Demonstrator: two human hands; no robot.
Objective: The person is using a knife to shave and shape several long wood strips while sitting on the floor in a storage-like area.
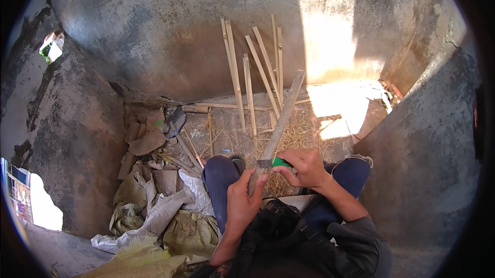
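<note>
My left hand (243,201) grips the near end of a long flat bamboo strip (282,119) that slants up and away toward the wall. My right hand (304,167) is closed on a knife with a green handle (279,162); its blade lies across the strip just above my left thumb. Both hands are over my knees in dark blue trousers (221,175). The strip's far end reaches the base of the wall.
Several split bamboo slats (250,79) lean against the grey curved wall (165,30). Straw and shavings (296,136) litter the ground. Crumpled sacks and cardboard (154,211) lie at my left. A concrete wall (428,164) stands close on the right.
</note>
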